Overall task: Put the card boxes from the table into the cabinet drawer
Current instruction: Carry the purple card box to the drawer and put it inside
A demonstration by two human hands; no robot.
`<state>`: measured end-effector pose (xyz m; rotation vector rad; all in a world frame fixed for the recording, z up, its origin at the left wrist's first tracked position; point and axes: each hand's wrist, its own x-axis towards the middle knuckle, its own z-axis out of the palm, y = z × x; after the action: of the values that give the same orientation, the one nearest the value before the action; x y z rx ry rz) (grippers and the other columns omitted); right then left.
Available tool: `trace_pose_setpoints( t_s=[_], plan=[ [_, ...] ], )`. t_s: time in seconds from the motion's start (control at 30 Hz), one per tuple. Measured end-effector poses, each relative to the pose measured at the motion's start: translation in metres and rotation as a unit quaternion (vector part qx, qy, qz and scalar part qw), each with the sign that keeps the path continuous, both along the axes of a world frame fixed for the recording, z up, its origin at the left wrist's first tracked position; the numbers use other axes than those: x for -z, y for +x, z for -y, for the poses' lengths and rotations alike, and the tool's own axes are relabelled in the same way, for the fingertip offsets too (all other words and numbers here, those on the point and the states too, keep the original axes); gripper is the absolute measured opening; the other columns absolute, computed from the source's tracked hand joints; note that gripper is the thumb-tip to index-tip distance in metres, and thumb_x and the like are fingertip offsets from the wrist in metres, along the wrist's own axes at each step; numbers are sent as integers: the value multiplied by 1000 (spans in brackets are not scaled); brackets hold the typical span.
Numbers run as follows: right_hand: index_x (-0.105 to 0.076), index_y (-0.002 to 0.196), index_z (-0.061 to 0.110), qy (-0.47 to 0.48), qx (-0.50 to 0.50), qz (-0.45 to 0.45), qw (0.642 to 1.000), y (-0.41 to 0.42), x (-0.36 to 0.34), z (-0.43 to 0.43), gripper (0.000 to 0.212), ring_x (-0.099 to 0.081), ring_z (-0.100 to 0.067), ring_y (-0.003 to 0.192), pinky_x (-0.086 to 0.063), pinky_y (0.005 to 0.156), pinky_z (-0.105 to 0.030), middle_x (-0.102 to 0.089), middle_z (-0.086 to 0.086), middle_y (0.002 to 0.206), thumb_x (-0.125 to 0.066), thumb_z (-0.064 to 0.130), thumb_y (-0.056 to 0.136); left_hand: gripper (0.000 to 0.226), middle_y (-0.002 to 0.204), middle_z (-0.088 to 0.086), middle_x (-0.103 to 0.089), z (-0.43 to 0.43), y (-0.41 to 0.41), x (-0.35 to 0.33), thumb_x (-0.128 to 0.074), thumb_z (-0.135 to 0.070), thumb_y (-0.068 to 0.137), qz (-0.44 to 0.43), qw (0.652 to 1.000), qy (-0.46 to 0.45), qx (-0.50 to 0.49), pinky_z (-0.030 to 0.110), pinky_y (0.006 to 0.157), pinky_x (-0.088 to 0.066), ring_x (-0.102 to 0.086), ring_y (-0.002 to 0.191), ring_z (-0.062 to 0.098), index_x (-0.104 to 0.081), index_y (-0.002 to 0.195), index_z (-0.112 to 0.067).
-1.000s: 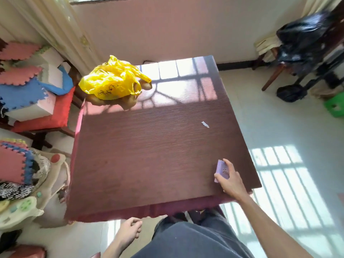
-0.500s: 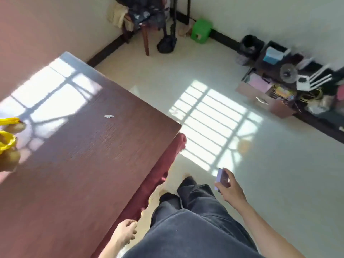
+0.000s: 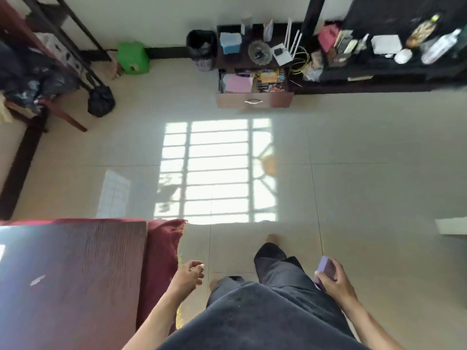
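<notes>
Here: table [image 3: 70,274] left, sunlit floor [image 3: 353,173], open drawer [image 3: 254,93] ahead.

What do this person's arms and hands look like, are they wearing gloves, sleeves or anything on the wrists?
Both arms are bare as far as the picture shows: no sleeves reach the forearms. The left hand and the right hand wear no gloves, and no watch, band or ring can be made out, though the picture is soft. Below them show loose dark grey trousers.
</notes>
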<state>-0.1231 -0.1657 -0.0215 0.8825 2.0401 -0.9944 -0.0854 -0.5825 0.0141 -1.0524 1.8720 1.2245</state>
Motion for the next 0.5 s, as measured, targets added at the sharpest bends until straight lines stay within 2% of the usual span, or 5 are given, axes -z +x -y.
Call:
trace_pose_setpoints(
  t_s=[0.1,0.2,0.3,0.4,0.5],
  plan=[
    [-56,131,28,-11,0,10,1000,-31,10,-26,66,-64,-22,109,-46,91,-38,-68,0,125,-70,43,67,18,85,7,-68,-24,-48,-6,-51,-19,98,-11,999,-3,30,23,56,-45,-61,69,18,-63,109,-11],
    [-53,130,31,-12,-18,6,1000,-79,12,-37,53,-66,-27,107,-53,94,-45,-68,1,120,-71,37,81,19,87,8,-69,-34,-80,-12,-52,-20,98,-10,999,-10,35,23,57,-46,-63,72,19,-63,110,-10],
    [-49,126,40,-47,-33,-21,998,-138,1,-31,43,-67,-22,97,-57,89,-49,-68,3,110,-70,36,88,19,88,8,-68,-35,-106,-15,-51,-21,98,6,999,-18,28,27,59,-46,-62,71,19,-61,111,-11],
    [-44,130,48,-105,-17,-27,994,-206,-13,-14,44,-69,-22,95,-57,73,-39,-69,-3,107,-66,43,93,19,88,10,-69,-28,-133,-12,-52,-18,98,28,999,-19,22,28,60,-46,-62,70,20,-62,112,-8],
    [-44,134,51,-155,-4,-25,988,-268,-23,10,42,-77,-24,93,-55,76,-38,-71,-5,114,-59,48,95,20,85,12,-66,-14,-166,-5,-51,-14,99,51,998,-14,15,32,67,-47,-60,72,24,-61,112,-3]
  ],
)
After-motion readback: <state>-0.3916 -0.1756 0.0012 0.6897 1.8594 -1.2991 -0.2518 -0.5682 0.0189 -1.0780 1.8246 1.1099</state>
